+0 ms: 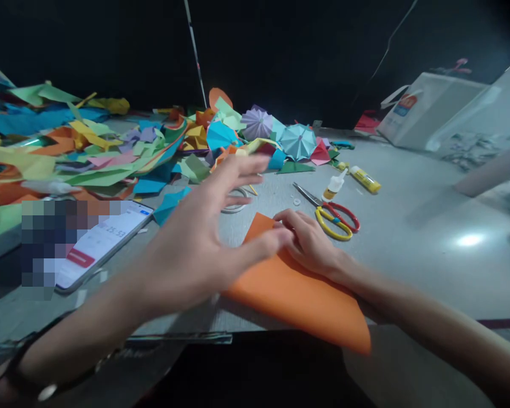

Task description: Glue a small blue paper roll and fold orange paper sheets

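Note:
A sheet of orange paper [306, 300], apparently folded over, lies at the table's front edge, its near right corner sticking out past the edge. My right hand [310, 241] rests on its far side, fingers curled in against the paper. Raised in front of the paper's left part is my left hand [195, 243], fingers spread and holding nothing, slightly blurred. Just beyond my right hand lie scissors [338, 221] with red and yellow handles, blades pointing away to the left. A small white glue bottle [334, 187] stands behind them.
A phone [110, 241] with a lit screen lies to the left. Heaps of coloured paper [110, 153] and pleated paper rosettes [298, 141] fill the back. A yellow tube [365, 179] and a white bag [433, 107] are on the right.

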Demonstrator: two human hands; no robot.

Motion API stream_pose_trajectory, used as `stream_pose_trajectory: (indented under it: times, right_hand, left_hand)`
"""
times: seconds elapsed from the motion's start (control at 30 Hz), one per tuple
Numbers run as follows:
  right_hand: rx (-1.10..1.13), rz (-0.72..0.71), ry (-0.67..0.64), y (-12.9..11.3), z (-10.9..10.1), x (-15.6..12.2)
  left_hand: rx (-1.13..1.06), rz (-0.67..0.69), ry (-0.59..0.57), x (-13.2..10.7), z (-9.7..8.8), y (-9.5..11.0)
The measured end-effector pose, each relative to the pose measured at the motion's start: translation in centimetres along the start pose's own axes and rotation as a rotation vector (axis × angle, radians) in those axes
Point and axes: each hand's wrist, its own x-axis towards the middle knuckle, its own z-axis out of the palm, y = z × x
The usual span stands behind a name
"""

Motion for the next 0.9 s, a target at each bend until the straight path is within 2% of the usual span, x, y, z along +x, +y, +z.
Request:
stream_pose_trajectory:
  times: [0.1,0.2,0.27,0.4,0.53,0.73,0.9]
  right_hand:
    - [0.003,-0.038,0.023,-0.4,-0.5,0.1]
    - [0.000,-0.104,0.044,-0.5,-0.6,0.3]
    - [0.002,-0.135,0.044,-0.3,-0.4,0.4]
    - [0.029,-0.133,-0.084,-0.1,-0.5,0.5]
    - [0.076,0.015,-0.227,0.1,-1.2,0.6]
    - [0.266,0.150,-0.222,0.9,-1.6,0.4]
    - [0.445,0.161,-0.265,1.4,-1.4,0.3]
  left_hand:
    - [0.018,-0.249,-0.175,1.2,0.4,-2.9]
    - [-0.213,-0.344,-0.432,1.8,0.9,-5.9]
    - [-0.399,-0.389,-0.496,1.7,1.4,-7.2]
    - [-0.541,-0.424,-0.424,0.9,2.0,-8.6]
    - [-0.613,-0.466,-0.362,0.3,2.1,-9.2]
    - [-0.595,-0.468,-0.256,-0.1,2.2,-9.3]
    - [-0.548,-0.471,-0.268,0.0,2.2,-9.2]
